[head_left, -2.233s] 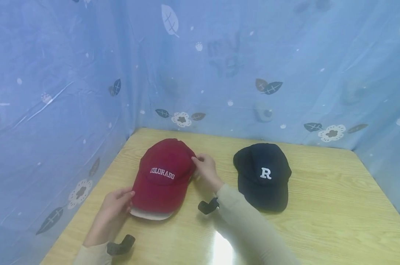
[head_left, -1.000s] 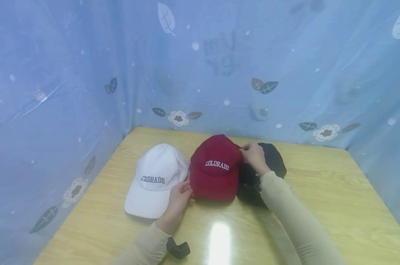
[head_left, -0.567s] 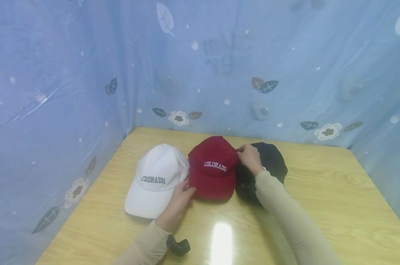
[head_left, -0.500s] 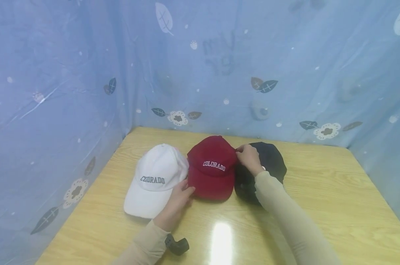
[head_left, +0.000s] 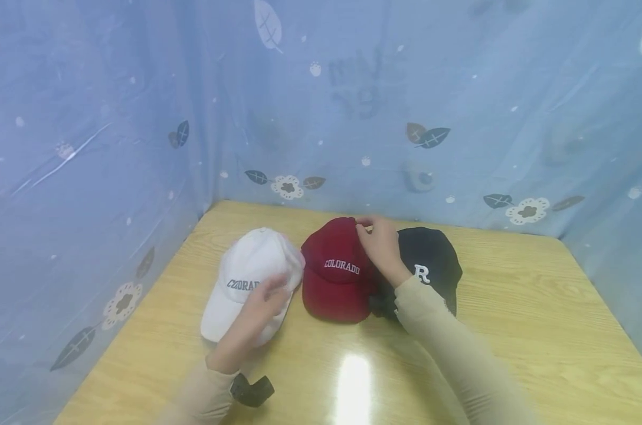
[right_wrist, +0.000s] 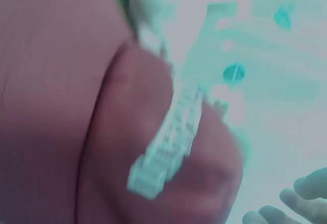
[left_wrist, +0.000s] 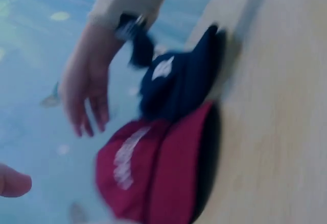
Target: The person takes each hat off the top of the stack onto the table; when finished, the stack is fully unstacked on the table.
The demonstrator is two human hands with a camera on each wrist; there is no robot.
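In the head view a red baseball cap point(head_left: 334, 289) marked COLORADO sits between a white baseball cap point(head_left: 231, 319) and a navy baseball cap point(head_left: 438, 254) with a white R. My right hand point(head_left: 379, 242) is over the red cap's upper right side and hides part of the navy one. In the left wrist view that hand point(left_wrist: 92, 83) hangs clear of the caps, fingers loosely extended. My left hand point(head_left: 254, 313), blurred, is raised in front of the white cap with its fingers relaxed. Fingers of the right hand point(right_wrist: 296, 203) show at the corner of the right wrist view.
The caps stand in a row on a light wooden table point(head_left: 523, 342). Blue patterned curtains point(head_left: 342, 106) enclose its back and sides. Dark wrist devices point(head_left: 252, 391) are strapped to the arms.
The red cap came right, from atop the white cap to between the other two. Both hands have since released it; the left moved left and toward the person, the right slightly left and upward.
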